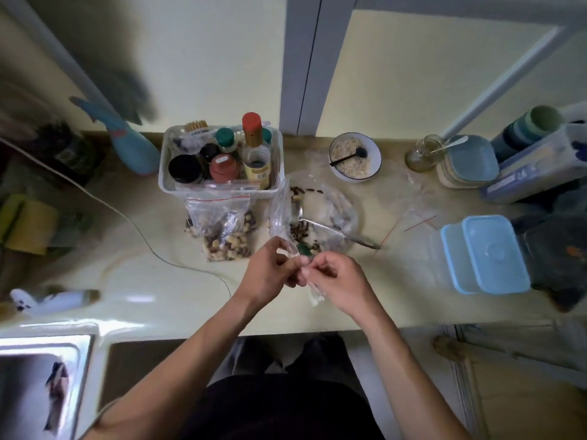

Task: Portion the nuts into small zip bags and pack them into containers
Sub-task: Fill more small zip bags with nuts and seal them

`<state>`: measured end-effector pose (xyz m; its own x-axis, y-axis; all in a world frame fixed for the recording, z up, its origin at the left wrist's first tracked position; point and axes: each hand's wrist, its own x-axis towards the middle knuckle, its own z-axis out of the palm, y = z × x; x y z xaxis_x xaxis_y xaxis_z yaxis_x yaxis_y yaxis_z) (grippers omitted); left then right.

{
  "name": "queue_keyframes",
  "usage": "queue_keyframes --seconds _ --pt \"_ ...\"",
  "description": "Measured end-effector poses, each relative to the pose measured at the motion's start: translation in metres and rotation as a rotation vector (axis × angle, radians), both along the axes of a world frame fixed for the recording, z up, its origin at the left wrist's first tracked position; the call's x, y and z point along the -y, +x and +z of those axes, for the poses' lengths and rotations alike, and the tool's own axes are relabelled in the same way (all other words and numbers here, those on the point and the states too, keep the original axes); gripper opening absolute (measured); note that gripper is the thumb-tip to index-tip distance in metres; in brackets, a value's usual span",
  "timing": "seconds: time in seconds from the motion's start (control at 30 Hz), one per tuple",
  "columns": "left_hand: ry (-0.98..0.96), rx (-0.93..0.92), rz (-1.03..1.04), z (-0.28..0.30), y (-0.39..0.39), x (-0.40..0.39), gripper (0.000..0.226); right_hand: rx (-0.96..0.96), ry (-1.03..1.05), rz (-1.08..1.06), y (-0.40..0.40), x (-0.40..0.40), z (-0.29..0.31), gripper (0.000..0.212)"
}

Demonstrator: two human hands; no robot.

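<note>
My left hand and my right hand meet over the counter and both pinch a small clear zip bag; its top stands up behind my fingers and a corner hangs below my right hand. Behind them lies a large clear bag of nuts and seeds with a metal spoon resting in it. Two filled zip bags of mixed nuts lie to the left. Stacked blue-lidded containers stand at the right.
A white basket of bottles and jars stands behind the filled bags. A bowl of oats, a glass jar and more boxes line the back right. A sink is at the lower left; a cable crosses the counter.
</note>
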<state>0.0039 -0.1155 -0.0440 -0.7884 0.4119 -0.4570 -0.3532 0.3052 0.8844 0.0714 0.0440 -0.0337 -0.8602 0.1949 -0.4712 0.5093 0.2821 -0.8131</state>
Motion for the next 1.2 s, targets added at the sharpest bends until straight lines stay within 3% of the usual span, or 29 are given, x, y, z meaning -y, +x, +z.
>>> queue_keyframes --seconds 0.2,0.33,0.57,0.7,0.8,0.87,0.97,1.13,1.2 --pt "-0.092 -0.013 0.015 -0.009 0.005 -0.025 0.035 -0.017 0.160 0.013 0.000 -0.021 -0.018 0.012" --pt "-0.171 -0.079 0.015 -0.013 0.003 -0.038 0.033 -0.009 -0.001 0.075 -0.003 -0.034 -0.022 0.004" --pt "-0.227 -0.131 -0.076 -0.009 0.009 -0.047 0.036 -0.024 0.045 -0.031 -0.009 -0.047 -0.032 0.015" --pt "-0.336 -0.126 -0.020 -0.005 0.011 -0.057 0.045 -0.223 0.340 0.061 -0.013 -0.040 -0.034 0.016" --pt "-0.441 -0.036 -0.038 -0.001 0.011 -0.056 0.052 -0.368 0.571 -0.058 -0.019 -0.047 -0.035 0.015" --pt "-0.463 0.013 -0.011 0.005 0.013 -0.054 0.049 -0.336 0.628 -0.120 -0.023 -0.057 -0.031 0.013" --pt "-0.478 -0.024 0.048 0.017 0.014 -0.056 0.039 -0.279 0.654 0.036 -0.023 -0.059 -0.023 0.011" --pt "-0.451 -0.043 0.077 0.026 0.009 -0.059 0.034 -0.670 0.523 0.296 -0.012 -0.047 0.013 0.013" --pt "-0.444 -0.045 0.024 0.031 0.006 -0.058 0.035 -0.636 0.433 0.401 -0.007 -0.039 0.023 0.020"
